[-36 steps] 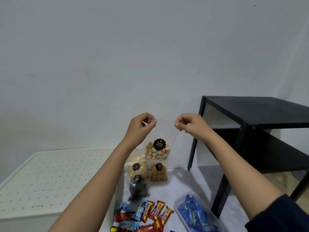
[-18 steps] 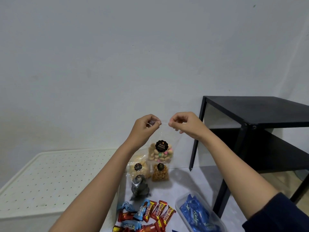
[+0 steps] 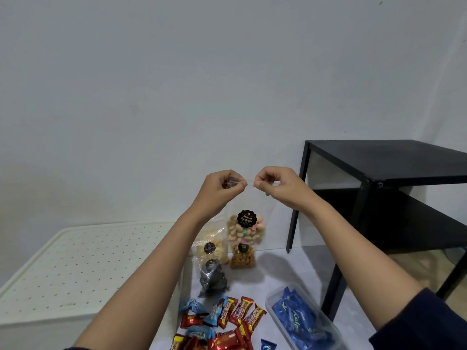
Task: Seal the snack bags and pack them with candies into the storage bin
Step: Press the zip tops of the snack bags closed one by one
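Observation:
I hold a clear snack bag (image 3: 246, 231) of pale and coloured biscuits with a black round label up in the air. My left hand (image 3: 222, 189) pinches its top edge at the left, and my right hand (image 3: 274, 185) pinches the same edge just to the right; the fingertips almost meet. Below on the floor lie three more snack bags: a yellow-chip one (image 3: 214, 245), an orange-nut one (image 3: 243, 258) and a dark one (image 3: 212, 277). Red and blue wrapped candies (image 3: 227, 322) lie in a heap near the bottom edge. The white storage bin (image 3: 75, 269) with a perforated lid stands at the left.
A clear plastic tub (image 3: 303, 322) with blue candy packets sits at the lower right. A black two-level metal table (image 3: 384, 198) stands at the right against the white wall.
My hands have drawn together along the bag's top edge, from apart at its corners to nearly touching. The bag has stayed raised at the same height.

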`<action>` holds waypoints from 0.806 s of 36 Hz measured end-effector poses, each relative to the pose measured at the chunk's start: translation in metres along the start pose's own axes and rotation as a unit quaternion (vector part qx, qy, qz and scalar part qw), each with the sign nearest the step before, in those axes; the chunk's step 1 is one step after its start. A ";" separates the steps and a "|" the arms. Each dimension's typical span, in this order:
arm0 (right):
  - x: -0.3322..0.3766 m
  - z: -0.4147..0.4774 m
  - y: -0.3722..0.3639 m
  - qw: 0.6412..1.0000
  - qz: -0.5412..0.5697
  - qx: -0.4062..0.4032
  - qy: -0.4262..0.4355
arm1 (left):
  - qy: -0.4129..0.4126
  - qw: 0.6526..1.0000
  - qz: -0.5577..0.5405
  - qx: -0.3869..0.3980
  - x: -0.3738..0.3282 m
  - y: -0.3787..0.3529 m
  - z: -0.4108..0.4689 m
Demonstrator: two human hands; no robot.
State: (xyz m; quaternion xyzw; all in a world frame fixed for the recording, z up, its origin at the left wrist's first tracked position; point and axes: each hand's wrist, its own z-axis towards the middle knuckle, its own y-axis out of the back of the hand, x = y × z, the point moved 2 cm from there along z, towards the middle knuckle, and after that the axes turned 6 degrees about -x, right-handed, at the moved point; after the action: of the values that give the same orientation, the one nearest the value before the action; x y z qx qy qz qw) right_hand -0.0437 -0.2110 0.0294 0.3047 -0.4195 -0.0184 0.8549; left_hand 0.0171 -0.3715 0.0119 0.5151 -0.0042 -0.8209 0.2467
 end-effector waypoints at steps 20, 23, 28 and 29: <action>0.000 -0.010 0.006 0.999 -0.020 -0.017 0.028 | -0.035 0.997 0.062 0.026 0.000 -0.006 -0.004; -0.001 -0.008 0.007 0.999 -0.024 -0.017 0.017 | -0.026 0.998 0.048 0.012 0.000 -0.003 -0.004; -0.003 -0.004 0.008 0.998 -0.059 -0.011 0.007 | -0.043 0.997 0.056 -0.002 -0.005 -0.003 -0.005; -0.002 -0.003 0.007 0.998 -0.067 -0.006 0.008 | -0.048 0.997 0.062 -0.005 -0.005 -0.003 -0.005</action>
State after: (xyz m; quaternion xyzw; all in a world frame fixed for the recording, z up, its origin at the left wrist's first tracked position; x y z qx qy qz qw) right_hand -0.0442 -0.2030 0.0304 0.3270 -0.3914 -0.0762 0.8568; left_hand 0.0217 -0.3661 0.0131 0.4726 -0.0441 -0.8279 0.2988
